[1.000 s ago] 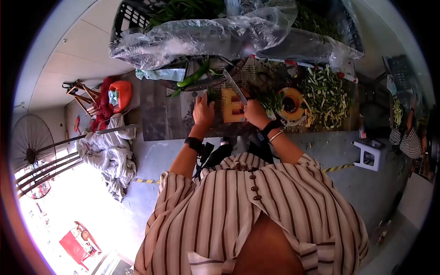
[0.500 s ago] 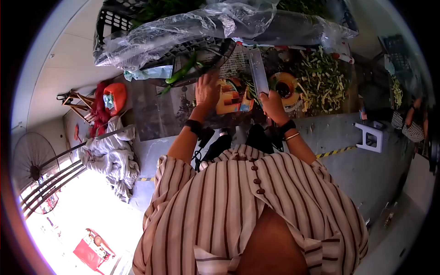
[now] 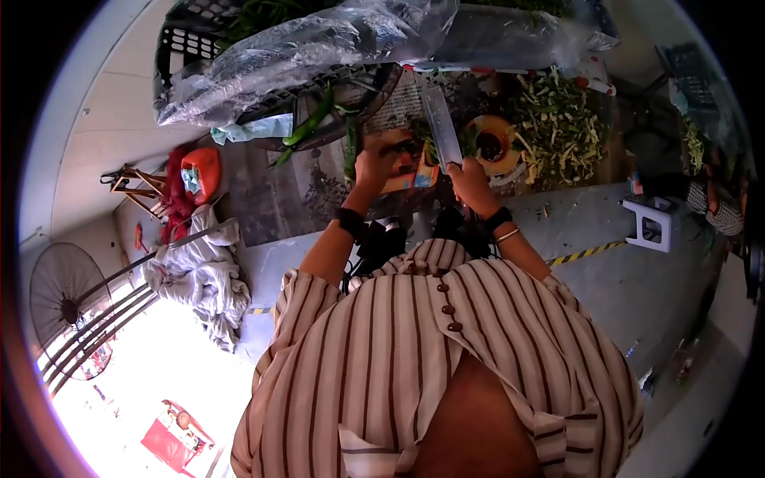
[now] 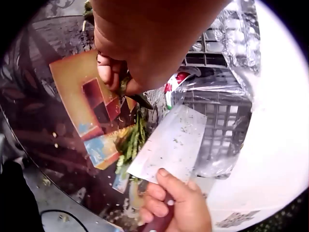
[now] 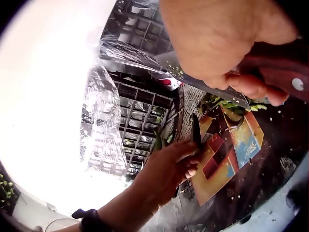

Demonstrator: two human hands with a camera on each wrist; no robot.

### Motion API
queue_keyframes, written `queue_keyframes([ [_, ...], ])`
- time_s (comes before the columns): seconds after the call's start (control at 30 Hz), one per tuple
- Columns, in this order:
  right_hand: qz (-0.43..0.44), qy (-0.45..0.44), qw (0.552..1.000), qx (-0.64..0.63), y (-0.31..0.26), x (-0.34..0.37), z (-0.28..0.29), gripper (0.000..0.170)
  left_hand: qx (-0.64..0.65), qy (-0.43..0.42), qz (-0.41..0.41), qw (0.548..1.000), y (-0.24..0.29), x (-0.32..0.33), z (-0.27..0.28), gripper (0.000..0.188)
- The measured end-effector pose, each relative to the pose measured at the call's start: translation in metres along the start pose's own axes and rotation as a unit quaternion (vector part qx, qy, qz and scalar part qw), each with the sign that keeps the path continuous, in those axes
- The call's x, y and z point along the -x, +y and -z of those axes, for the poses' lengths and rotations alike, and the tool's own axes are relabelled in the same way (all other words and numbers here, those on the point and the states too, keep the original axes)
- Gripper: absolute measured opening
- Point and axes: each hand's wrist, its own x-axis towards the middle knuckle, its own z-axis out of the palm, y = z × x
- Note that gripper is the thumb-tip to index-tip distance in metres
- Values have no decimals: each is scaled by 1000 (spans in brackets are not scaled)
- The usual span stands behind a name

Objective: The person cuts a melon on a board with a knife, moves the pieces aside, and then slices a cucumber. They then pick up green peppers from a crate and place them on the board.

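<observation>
The right hand (image 3: 472, 185) grips the dark handle of a broad cleaver (image 3: 441, 123), its blade tilted slightly left and pointing away from the body. In the left wrist view small green bits cling to the blade (image 4: 174, 140). The left hand (image 3: 374, 163) lies left of the blade, apart from it. In the right wrist view the left hand (image 5: 166, 166) pinches a dark green pepper (image 5: 195, 130) between thumb and fingers. Cut green strips (image 4: 133, 145) lie beside the blade on an orange printed patch (image 4: 72, 82). Another long pepper (image 3: 351, 147) lies left of the left hand.
A plastic-covered crate (image 3: 191, 48) of green peppers stands beyond the table (image 3: 263, 207). A bright green pepper (image 3: 311, 123) lies on a round rack. Chopped pieces (image 3: 562, 139) are heaped right of a round orange print (image 3: 510, 143). A white stool (image 3: 649, 223) is at right.
The cleaver has shifted right and swung more upright. The left hand has moved from lying extended near the peppers to the right, its fingers now round a pepper.
</observation>
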Motion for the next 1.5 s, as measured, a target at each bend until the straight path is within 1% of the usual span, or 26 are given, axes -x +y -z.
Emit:
queue_keyframes([
  [0.03, -9, 0, 1000, -9, 0, 0, -2, 39, 0, 0, 2, 1000, -6, 0, -4, 21],
  [0.07, -9, -2, 1000, -9, 0, 0, -3, 39, 162, -52, 58, 984, -11, -1, -8, 22],
  [0.1, -15, -7, 1000, -12, -1, 1, -5, 39, 320, -103, 114, 935, -11, 1, -8, 24],
  [0.13, -19, -13, 1000, -16, -1, 2, -6, 39, 321, -101, 117, 934, -12, 3, -8, 24],
  [0.2, -20, -27, 999, -10, -3, 1, -8, 35, 359, -110, 190, 907, -10, 6, -9, 26],
  [0.23, -21, -39, 999, -4, -3, 2, -8, 33, 362, -109, 194, 905, -9, 10, -11, 26],
  [0.3, -18, -43, 999, 6, -6, 3, -11, 32, 282, -97, 187, 936, -5, 14, -13, 27],
  [0.33, -14, -45, 999, 13, -6, 5, -11, 32, 283, -98, 189, 935, -4, 15, -13, 27],
  [0.37, -16, -46, 999, 15, 2, 2, -13, 32, 240, -116, 179, 947, -2, 16, -12, 24],
  [0.4, 13, -42, 998, 51, 6, 0, -17, 32, 196, -134, 168, 957, -3, 17, -13, 21],
  [0.43, 43, -38, 994, 88, 10, -2, -19, 32, 197, -134, 169, 957, -7, 18, -18, 21],
  [0.5, 21, -39, 997, 65, 3, 6, -21, 32, 52, -64, 77, 994, -13, 19, -26, 20],
  [0.6, -5, -40, 999, 28, 0, 10, -29, 32, 57, -28, 60, 996, -18, 22, -32, 20],
  [0.67, -9, -40, 999, 13, 10, 8, -35, 32, 75, -32, 62, 995, -20, 22, -33, 20],
  [0.73, 35, -21, 998, 47, 21, 3, -41, 32, 92, -36, 64, 993, -28, 21, -39, 20],
  [0.8, 44, -18, 997, 58, 28, 1, -45, 32, 158, -51, 73, 983, -33, 20, -42, 21],
  [0.83, 54, -14, 996, 70, 29, 1, -47, 31, 158, -51, 74, 983, -34, 20, -42, 21],
  [0.9, 53, -29, 995, 78, 26, 1, -47, 30, 199, -71, 117, 970, -30, 19, -39, 20],
  [1.0, 68, -39, 991, 112, 15, 5, -48, 29, 201, -86, 149, 964, -18, 20, -31, 18],
  [1.07, 86, -36, 986, 139, 14, 5, -51, 28, 183, -86, 141, 969, -24, 17, -36, 18],
  [1.13, 109, -5, 977, 184, 16, 4, -54, 27, 165, -86, 135, 973, -22, 16, -34, 18],
  [1.27, 92, -37, 976, 196, 17, 3, -55, 26, 146, -97, 151, 973, -11, 16, -24, 17],
  [1.33, 153, 11, 970, 191, 22, 2, -60, 34, 137, -99, 159, 973, -16, 15, -27, 17],
  [1.4, 147, 2, 963, 226, 18, 6, -61, 34, 90, -63, 127, 986, -18, 14, -27, 16],
  [1.47, 140, -4, 955, 261, 8, 10, -60, 33, 114, -69, 138, 981, -15, 15, -24, 16],
  [1.5, 125, -23, 956, 265, 5, 11, -60, 27, 137, -77, 146, 977, -11, 15, -21, 15],
])
